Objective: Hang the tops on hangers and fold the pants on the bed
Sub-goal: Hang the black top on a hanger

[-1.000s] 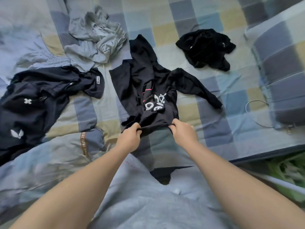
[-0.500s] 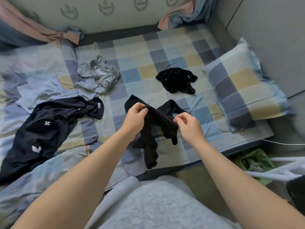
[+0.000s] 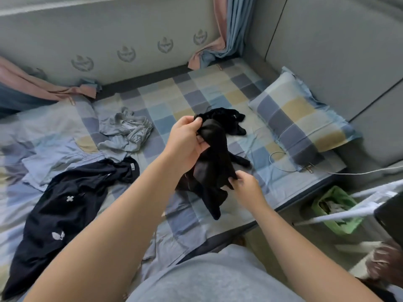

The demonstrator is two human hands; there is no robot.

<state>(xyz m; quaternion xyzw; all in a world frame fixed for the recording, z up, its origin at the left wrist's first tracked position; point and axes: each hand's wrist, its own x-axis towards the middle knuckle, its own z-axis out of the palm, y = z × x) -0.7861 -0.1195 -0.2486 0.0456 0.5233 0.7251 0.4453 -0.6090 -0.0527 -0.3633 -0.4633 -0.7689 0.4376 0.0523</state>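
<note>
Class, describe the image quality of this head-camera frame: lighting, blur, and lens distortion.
Head view: soft, even daylight with no glare or hard shadows; wide-angle lens bows the bed edge and wall lines; the black top held in both hands shows little detail; the white bars at lower right are blurred.

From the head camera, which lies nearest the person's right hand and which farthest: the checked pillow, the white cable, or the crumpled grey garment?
Measured from the right hand, which pinches the held black top:
1. White cable, on the bed just beyond and to the right.
2. Checked pillow, farther right, at the bed's head.
3. Crumpled grey garment, far across on the left.
</note>
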